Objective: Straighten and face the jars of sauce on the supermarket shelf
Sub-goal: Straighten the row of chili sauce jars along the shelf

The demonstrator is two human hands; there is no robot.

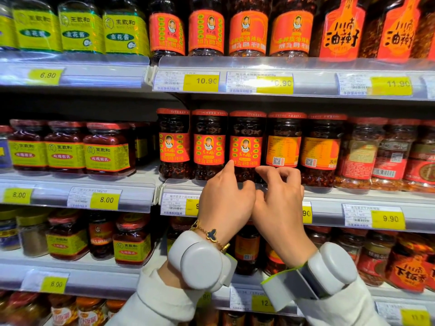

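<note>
Top shelf, yellow price tags (pixel 200 81): 6.90 far left, 10.90 centre, 11.90 right. Green-yellow labelled jars (pixel 120 34) read 王致和 韭花酱. Tall red-labelled bottles (pixel 341 31) read 川南 油辣子. Middle shelf tags: 8.00 (pixel 105 200) twice, 9.90 right. Red-sauce jars (pixel 107 151): 王致和 玫瑰腐乳.

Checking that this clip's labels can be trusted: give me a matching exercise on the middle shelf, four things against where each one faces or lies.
Things:
1. third chilli jar
2. fourth chilli jar
3. yellow-label jars
4. left hand

States:
A. back label with a QR code turned outward
B. at the left end of the shelf, fronts showing
C. portrait label facing out
D. index fingertip at the lower edge of a jar's label

Pairs: 1-C, 2-A, 3-B, 4-D
</note>
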